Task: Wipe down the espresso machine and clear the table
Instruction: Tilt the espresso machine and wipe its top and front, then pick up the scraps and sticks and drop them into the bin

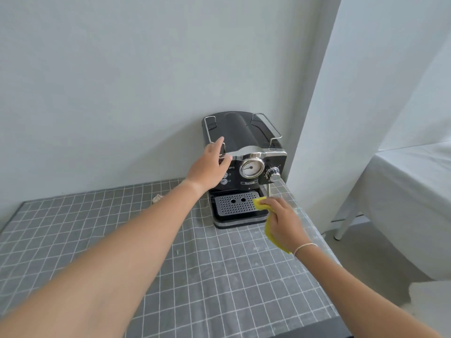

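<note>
Head view: the black espresso machine with chrome trim and a round pressure gauge (246, 152) stands at the far right corner of the counter covered in grey grid-patterned cloth (170, 252), its front facing the person. The right hand (283, 223) grips a folded yellow cleaning cloth (259, 203), fingers curled round it, and presses the cloth's front edge onto the right end of the perforated grey drip tray (235, 203), just beside the chrome steam wand (268, 189). The tray's long axis runs left to right, so the unwiped stretch lies to the left of that hand. The left hand (210, 167), fingers fairly straight, rests against the machine's upper left corner, apparently steadying it.
</note>
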